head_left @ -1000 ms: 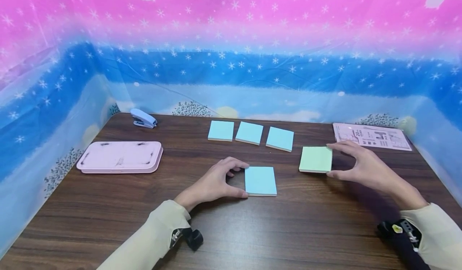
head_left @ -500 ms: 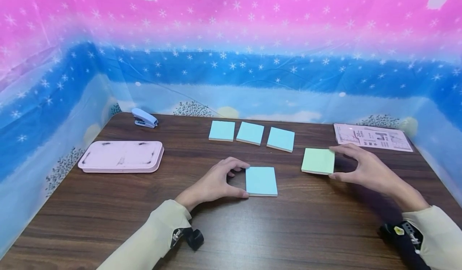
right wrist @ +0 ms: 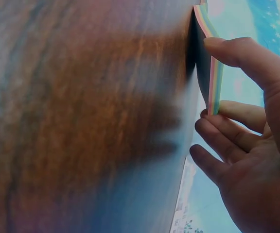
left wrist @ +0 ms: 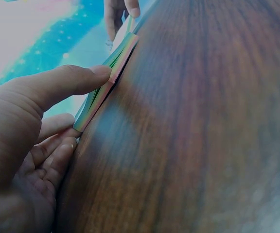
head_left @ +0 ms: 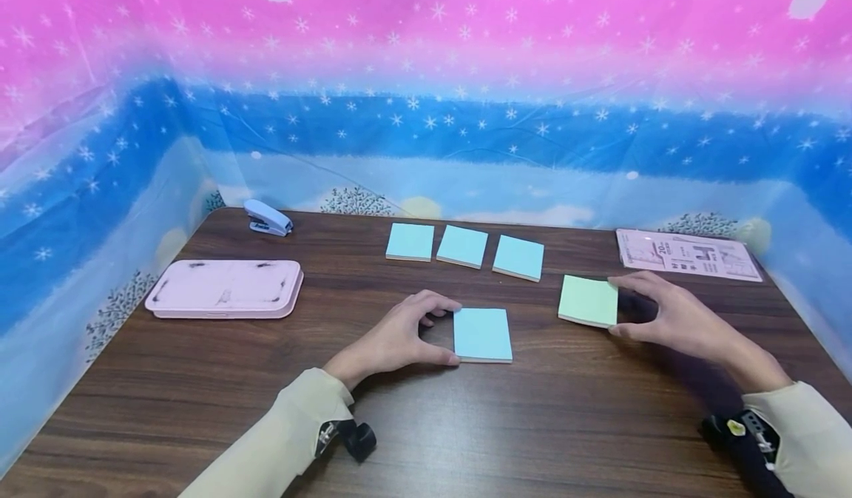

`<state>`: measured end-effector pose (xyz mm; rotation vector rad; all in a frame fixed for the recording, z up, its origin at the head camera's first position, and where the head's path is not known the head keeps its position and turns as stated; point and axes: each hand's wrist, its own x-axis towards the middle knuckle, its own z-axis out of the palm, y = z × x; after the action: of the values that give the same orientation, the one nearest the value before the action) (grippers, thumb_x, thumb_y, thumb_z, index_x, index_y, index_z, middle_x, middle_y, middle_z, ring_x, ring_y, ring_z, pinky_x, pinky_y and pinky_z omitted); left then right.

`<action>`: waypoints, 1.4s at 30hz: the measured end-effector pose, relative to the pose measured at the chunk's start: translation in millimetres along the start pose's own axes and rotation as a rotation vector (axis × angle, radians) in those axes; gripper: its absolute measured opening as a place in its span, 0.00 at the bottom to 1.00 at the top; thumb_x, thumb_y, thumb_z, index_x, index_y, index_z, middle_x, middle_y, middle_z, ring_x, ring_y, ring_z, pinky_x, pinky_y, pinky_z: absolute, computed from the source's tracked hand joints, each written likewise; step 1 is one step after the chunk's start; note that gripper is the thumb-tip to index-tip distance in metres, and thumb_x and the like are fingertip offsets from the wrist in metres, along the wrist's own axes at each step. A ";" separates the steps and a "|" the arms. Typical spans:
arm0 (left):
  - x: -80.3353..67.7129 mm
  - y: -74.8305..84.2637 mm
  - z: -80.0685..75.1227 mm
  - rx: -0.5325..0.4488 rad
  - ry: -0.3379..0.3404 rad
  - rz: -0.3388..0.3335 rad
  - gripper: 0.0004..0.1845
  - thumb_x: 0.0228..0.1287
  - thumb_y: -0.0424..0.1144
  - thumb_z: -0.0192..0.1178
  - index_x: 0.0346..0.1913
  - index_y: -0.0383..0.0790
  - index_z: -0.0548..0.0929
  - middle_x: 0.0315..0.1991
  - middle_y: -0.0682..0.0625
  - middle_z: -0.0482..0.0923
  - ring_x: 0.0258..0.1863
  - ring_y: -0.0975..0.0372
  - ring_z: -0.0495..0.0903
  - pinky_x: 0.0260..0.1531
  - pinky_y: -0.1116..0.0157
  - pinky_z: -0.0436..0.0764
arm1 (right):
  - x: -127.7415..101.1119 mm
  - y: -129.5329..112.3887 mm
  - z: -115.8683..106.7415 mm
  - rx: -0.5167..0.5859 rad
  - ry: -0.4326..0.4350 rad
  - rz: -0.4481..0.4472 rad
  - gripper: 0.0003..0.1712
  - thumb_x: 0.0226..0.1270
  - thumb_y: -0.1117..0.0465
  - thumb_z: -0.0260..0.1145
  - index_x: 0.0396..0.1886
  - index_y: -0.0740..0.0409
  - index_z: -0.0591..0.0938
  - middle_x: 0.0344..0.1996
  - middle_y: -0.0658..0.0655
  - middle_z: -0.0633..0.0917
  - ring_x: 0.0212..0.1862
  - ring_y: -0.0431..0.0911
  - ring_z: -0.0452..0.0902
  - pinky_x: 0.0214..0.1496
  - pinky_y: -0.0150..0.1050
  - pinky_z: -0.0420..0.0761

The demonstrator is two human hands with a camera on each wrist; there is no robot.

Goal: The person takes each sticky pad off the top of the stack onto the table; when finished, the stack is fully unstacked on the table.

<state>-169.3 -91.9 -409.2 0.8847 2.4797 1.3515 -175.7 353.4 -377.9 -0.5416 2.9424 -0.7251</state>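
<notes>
My left hand [head_left: 399,335] pinches a square pad of sticky notes with a light blue top [head_left: 482,334], thumb on the near edge and index finger at the far left corner. The left wrist view shows this pad's layered, coloured side [left wrist: 95,104] low at the table. Farther right, my right hand [head_left: 685,320] pinches a green-topped sticky note pad [head_left: 589,301] by its right side, between thumb and index finger. In the right wrist view the green-topped pad [right wrist: 215,80] looks slightly bent, its dark underside tilted up from the wood.
Three more blue-topped sticky note pads [head_left: 462,246] lie in a row toward the back. A pink case [head_left: 222,289] and a light blue stapler [head_left: 268,218] are on the left. At the back right is a pink printed sheet [head_left: 688,255]. A snowflake-patterned cloth surrounds the table [head_left: 426,431].
The right hand and the green-topped pad have shifted slightly toward the near side and right, the pad turning a little. The left hand and its pad have stayed in place.
</notes>
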 end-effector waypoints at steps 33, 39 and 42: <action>2.8 -1.0 -3.1 0.007 -0.022 0.005 0.39 0.54 0.44 0.82 0.70 0.43 0.81 0.62 0.50 0.76 0.61 0.58 0.76 0.62 0.59 0.78 | 5.5 -2.9 -3.1 -0.031 -0.073 -0.013 0.49 0.62 0.44 0.81 0.74 0.66 0.74 0.69 0.71 0.75 0.70 0.68 0.68 0.66 0.70 0.70; 2.5 0.7 -11.2 -0.020 -0.067 -0.029 0.38 0.61 0.50 0.77 0.73 0.44 0.78 0.66 0.51 0.76 0.63 0.57 0.76 0.64 0.57 0.78 | 9.2 -14.4 -9.4 -0.036 -0.089 0.011 0.50 0.68 0.39 0.75 0.76 0.68 0.71 0.72 0.73 0.72 0.73 0.71 0.64 0.68 0.71 0.67; 3.1 3.6 -18.2 0.020 -0.085 -0.031 0.37 0.67 0.51 0.73 0.75 0.42 0.76 0.68 0.49 0.74 0.66 0.55 0.76 0.66 0.55 0.77 | 11.9 -22.8 -12.9 -0.036 -0.091 -0.005 0.49 0.70 0.39 0.74 0.77 0.67 0.71 0.73 0.72 0.72 0.75 0.70 0.63 0.70 0.71 0.65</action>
<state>-178.1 -101.4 -395.5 0.8847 2.4365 1.2547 -181.4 336.0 -355.7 -0.5693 2.8757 -0.6321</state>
